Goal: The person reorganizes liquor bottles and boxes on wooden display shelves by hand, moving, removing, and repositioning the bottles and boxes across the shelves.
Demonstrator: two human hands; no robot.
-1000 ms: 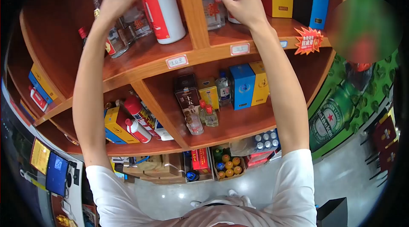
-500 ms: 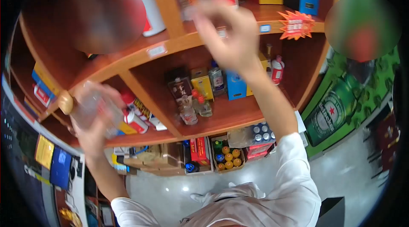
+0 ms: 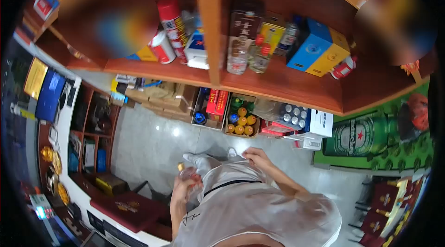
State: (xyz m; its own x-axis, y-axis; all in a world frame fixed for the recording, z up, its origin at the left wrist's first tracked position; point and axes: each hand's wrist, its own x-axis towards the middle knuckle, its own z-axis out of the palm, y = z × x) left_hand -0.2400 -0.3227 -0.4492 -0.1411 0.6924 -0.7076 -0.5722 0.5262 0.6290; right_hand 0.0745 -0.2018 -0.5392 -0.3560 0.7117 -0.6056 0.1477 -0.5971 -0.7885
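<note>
My left hand (image 3: 182, 186) is wrapped around a clear glass bottle (image 3: 193, 177) with a gold cap and reddish marks, held low in front of my body. The fingers cover part of the bottle. My right hand (image 3: 256, 158) hangs at waist height over the floor, fingers curled in, and nothing shows in it. On the wooden shelf (image 3: 296, 90) ahead stand clear bottles (image 3: 238, 57), a dark tall box (image 3: 245, 17) and a blue and yellow box (image 3: 319, 47), all apart from both hands.
Below the shelf, cartons (image 3: 162, 96), a box of orange-capped bottles (image 3: 241, 122) and a pack of cans (image 3: 293, 116) stand on the floor. A white-edged counter (image 3: 69, 149) runs along the left, with a maroon chair (image 3: 127, 210). A Heineken bottle display (image 3: 357, 136) is at right.
Both hands have come down from the shelves to waist level, the left still holding the bottle. The right hand has left the upper shelf. My view has shifted downward.
</note>
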